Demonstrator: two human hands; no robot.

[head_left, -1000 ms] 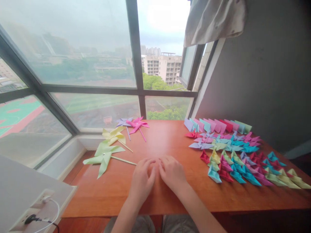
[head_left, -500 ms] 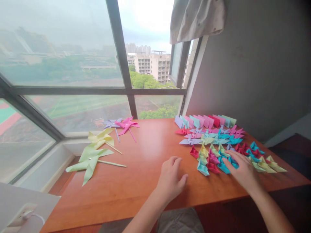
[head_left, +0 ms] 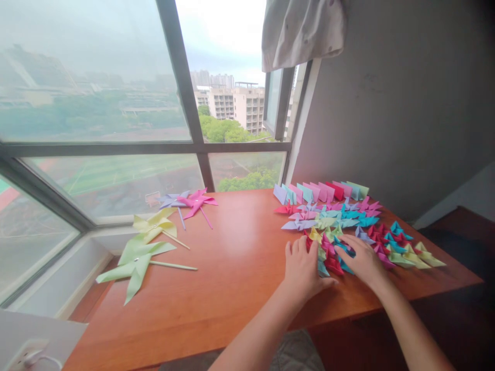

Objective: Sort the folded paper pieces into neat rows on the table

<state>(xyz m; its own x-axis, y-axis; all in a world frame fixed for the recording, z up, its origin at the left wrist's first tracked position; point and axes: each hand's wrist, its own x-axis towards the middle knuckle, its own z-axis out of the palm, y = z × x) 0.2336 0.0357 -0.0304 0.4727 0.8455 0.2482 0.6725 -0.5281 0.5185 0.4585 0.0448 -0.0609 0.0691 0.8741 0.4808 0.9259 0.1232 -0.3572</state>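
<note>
At the left edge of a block of folded paper boats, my left hand (head_left: 307, 267) has its fingers spread and its thumb stretched out to the right. It is against or just beside the outermost boats, partly hiding a light blue boat (head_left: 323, 269). My right hand (head_left: 363, 260) reaches over the same block from the right, fingers apart and lightly curved, covering part of the blue boats (head_left: 347, 265). Whether its fingertips touch them I cannot tell. Between both hands show a crimson boat (head_left: 333, 266) and a pink boat (head_left: 328, 246).
Right of my right hand stand yellow boats (head_left: 415, 256). Behind the boats lie folded paper cranes (head_left: 340, 220) and a row of upright folded papers (head_left: 320, 192). Paper pinwheels (head_left: 137, 263) lie at the left of the wooden table (head_left: 228, 288), beside the window (head_left: 116, 149).
My left hand has moved right and forward from bare tabletop to the boats' left edge. My right hand stays over the blue boats, slightly shifted. The view has turned a little.
</note>
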